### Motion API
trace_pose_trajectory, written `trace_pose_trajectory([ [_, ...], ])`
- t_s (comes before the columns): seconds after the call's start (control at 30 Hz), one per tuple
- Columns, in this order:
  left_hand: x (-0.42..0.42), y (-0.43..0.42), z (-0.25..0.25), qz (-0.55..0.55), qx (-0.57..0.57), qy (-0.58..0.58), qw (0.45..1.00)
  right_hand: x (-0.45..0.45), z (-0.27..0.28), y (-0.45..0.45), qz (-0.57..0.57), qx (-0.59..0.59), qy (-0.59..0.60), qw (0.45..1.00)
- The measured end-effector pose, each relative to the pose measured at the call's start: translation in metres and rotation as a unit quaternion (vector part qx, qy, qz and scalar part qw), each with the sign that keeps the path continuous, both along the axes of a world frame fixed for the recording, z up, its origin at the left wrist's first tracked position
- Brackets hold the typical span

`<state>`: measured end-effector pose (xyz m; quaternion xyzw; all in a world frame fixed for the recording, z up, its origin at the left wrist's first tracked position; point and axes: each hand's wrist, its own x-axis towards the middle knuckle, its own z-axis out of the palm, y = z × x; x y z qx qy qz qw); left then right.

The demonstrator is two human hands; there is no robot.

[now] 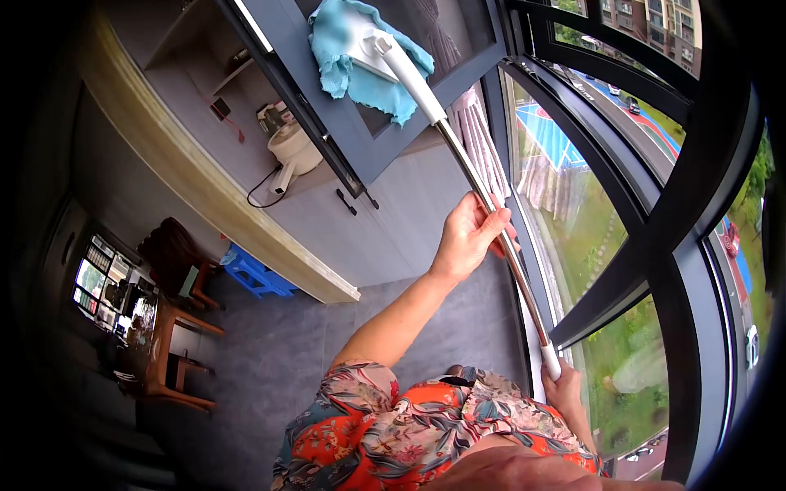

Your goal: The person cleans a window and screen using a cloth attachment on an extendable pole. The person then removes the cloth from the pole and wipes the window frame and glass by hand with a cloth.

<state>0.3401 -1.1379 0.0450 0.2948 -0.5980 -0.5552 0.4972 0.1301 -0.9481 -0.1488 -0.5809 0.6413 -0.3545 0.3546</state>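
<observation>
We took the slender silver metal pole point(464, 158), fitted with white plastic end sections, as the reference. We found it slanting, its upper end in front of a dark-grey-framed glass panel point(385, 151) and its lower end near a thick dark window frame point(667, 237). At the upper end we identified a flat white mop head point(364, 56) with a crumpled light blue cloth point(332, 69) spread around its edges. The cloth overlapped the panel's glass and frame; we could not tell how firmly it pressed.

We recorded two hands on the pole. The left hand point(467, 241) was closed around the metal section, partway along its length. The right hand point(565, 393) was curled at the white plastic grip point(552, 362) on the lower end; we could not see all of its fingers.

Left of the pole we located a pale grey cabinet point(401, 209) with black handles, a beige pot-shaped appliance point(295, 149) and, farther away, a blue plastic stool point(258, 274). Just right of the pole we noted a gathered pale pink curtain point(485, 143).
</observation>
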Motion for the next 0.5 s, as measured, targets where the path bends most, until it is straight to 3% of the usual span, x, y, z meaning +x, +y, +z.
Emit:
trace_pose_trajectory([
  [0.13,0.012,-0.001,0.001,-0.022,-0.013,-0.003,1.0,-0.003,-0.004,-0.01,0.142,0.102,-0.136,0.975],
  [0.23,0.016,-0.001,0.009,-0.034,-0.014,-0.013,0.999,-0.01,0.004,-0.021,0.268,0.266,-0.302,0.876],
  [0.33,0.014,-0.007,0.016,-0.049,-0.013,-0.006,0.999,-0.009,0.029,-0.031,0.259,0.318,-0.32,0.854],
  [0.5,0.019,-0.015,0.011,-0.048,-0.011,0.002,0.999,0.013,0.039,-0.044,0.162,0.072,-0.264,0.948],
])
